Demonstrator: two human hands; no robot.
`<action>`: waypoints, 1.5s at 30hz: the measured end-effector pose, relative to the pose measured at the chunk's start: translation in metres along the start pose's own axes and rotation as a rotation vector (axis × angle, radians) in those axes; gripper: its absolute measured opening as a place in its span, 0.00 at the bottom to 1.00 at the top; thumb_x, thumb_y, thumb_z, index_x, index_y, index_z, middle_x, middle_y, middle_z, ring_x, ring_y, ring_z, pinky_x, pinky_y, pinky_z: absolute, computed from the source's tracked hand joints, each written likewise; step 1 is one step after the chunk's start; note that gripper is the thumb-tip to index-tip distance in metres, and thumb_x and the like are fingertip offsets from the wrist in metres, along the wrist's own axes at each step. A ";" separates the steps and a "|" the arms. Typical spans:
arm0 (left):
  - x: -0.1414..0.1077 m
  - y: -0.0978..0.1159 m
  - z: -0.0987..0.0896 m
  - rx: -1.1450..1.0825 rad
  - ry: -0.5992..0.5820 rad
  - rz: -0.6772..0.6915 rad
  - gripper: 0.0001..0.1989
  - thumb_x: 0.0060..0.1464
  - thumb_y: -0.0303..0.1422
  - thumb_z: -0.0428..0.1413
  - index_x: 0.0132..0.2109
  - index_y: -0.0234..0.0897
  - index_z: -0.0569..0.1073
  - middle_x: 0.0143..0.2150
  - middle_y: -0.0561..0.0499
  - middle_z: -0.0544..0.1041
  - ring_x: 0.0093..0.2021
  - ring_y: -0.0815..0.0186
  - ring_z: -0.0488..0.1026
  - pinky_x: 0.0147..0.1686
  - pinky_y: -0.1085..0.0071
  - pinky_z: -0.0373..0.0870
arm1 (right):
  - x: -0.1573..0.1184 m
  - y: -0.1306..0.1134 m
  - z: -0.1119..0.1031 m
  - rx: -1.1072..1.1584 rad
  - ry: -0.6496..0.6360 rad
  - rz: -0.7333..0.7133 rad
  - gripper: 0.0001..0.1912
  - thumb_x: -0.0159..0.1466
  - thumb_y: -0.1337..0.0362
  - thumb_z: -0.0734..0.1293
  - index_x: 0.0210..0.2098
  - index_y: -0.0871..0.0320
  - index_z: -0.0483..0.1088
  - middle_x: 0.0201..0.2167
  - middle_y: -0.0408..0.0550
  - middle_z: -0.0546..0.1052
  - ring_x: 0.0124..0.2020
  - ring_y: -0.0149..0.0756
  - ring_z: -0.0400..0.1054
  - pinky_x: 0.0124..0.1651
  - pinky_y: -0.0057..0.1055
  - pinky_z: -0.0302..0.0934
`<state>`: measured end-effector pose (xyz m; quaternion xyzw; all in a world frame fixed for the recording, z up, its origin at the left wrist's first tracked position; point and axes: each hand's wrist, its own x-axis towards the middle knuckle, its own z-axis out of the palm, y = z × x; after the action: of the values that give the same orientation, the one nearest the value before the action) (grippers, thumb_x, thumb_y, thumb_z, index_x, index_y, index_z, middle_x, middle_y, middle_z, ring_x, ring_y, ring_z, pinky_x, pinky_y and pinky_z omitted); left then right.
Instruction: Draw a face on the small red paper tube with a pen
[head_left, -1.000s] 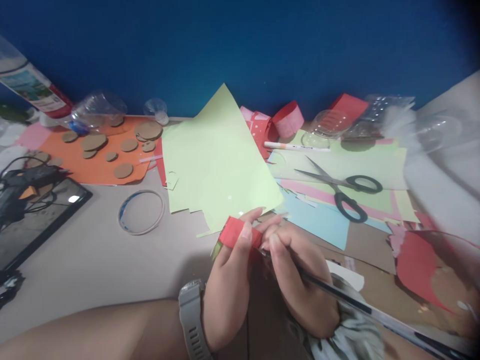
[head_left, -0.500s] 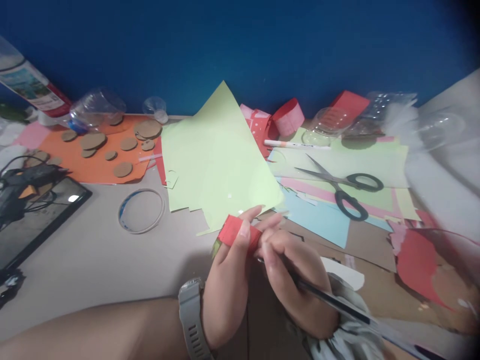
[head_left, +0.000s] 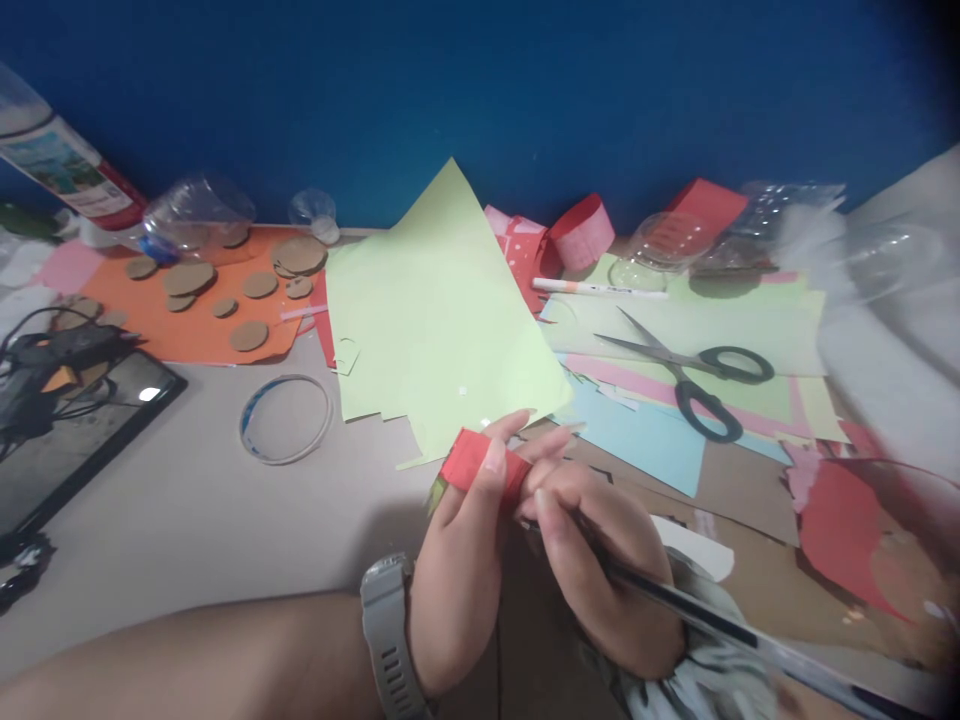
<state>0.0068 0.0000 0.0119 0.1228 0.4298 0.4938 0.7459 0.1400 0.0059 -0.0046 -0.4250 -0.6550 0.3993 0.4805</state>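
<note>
A small red paper piece with a bit of green at its left end is held in my left hand, the thumb pressed on top of it. My right hand is closed around a long, thin dark stick, whose tip is near the red piece's right end. The stick slants down to the lower right. Fingertips of both hands are close together, just below a large light green sheet.
Open scissors and a white marker lie on coloured papers at right. A tape ring, a dark tablet with cables, and cardboard discs on orange paper are at left. Clear plastic containers line the blue wall.
The whole view has shifted slightly. Both hands keep nearly the same hold on the red paper piece and the stick.
</note>
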 end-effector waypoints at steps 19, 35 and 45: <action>0.000 0.002 0.000 0.046 -0.002 -0.020 0.20 0.84 0.49 0.60 0.68 0.46 0.87 0.65 0.45 0.96 0.76 0.48 0.86 0.84 0.47 0.69 | 0.005 0.001 -0.001 -0.068 -0.056 -0.074 0.19 0.79 0.72 0.69 0.33 0.49 0.63 0.25 0.37 0.68 0.23 0.34 0.61 0.28 0.32 0.59; 0.001 0.000 -0.005 0.151 0.036 -0.004 0.21 0.78 0.54 0.66 0.62 0.48 0.92 0.61 0.48 0.94 0.70 0.43 0.83 0.78 0.43 0.71 | 0.002 0.011 0.009 0.294 0.239 0.139 0.26 0.88 0.44 0.69 0.36 0.50 0.75 0.30 0.42 0.76 0.24 0.36 0.65 0.23 0.31 0.61; 0.001 0.003 0.001 0.061 0.030 -0.043 0.23 0.78 0.53 0.66 0.63 0.42 0.90 0.56 0.43 0.96 0.61 0.41 0.90 0.76 0.37 0.76 | -0.001 0.011 0.010 0.271 0.252 0.095 0.24 0.90 0.51 0.67 0.36 0.50 0.74 0.27 0.39 0.73 0.23 0.35 0.63 0.25 0.33 0.58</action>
<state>0.0061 0.0024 0.0141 0.1289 0.4582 0.4662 0.7457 0.1327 0.0078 -0.0173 -0.4335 -0.5092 0.4498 0.5920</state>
